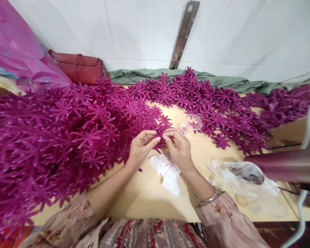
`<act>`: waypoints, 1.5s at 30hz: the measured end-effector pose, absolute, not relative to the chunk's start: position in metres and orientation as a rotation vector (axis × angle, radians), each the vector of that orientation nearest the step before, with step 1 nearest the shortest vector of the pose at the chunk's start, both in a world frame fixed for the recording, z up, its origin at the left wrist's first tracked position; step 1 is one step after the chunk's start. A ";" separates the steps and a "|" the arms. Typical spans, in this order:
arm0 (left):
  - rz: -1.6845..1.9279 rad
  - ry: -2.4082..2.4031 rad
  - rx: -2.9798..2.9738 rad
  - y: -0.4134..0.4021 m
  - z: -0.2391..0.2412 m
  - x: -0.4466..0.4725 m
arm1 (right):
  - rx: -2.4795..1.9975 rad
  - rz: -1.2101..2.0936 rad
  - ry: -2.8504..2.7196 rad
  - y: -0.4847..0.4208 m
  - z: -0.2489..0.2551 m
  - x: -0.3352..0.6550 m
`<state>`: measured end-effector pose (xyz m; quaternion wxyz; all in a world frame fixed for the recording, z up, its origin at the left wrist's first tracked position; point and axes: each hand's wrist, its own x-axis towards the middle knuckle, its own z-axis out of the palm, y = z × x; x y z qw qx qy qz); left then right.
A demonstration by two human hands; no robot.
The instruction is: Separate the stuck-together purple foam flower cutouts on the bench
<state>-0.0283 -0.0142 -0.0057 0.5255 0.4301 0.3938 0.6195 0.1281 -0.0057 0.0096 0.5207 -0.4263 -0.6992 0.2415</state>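
My left hand (141, 148) and my right hand (179, 148) meet over the pale wooden table (142, 196), fingertips pinched together on one magenta star-shaped flower piece (161, 132). A ring shows on my left hand, a bangle on my right wrist. A big heap of the same magenta flower pieces (54, 137) lies just left of my left hand. Under my right hand rests a crumpled white cloth (167, 172).
More flower pieces (217, 106) spread across the back and right. A small clear plastic bag (191, 123) lies beyond my hands, a larger clear bag (245, 179) at right. A red handbag (79, 67), green cloth (222, 81), a maroon bar (286, 165) and a white cord (308, 131) are around.
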 end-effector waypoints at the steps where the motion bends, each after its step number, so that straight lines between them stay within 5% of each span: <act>1: 1.484 0.940 1.019 -0.014 -0.006 -0.028 | -1.011 0.590 -1.671 -0.006 0.009 0.128; 25: 1.402 0.894 1.103 -0.012 -0.002 -0.031 | -1.050 0.635 -1.615 -0.006 0.007 0.126; 45: 1.616 1.076 1.033 -0.008 -0.010 -0.038 | -0.926 1.188 -0.957 0.011 -0.001 0.127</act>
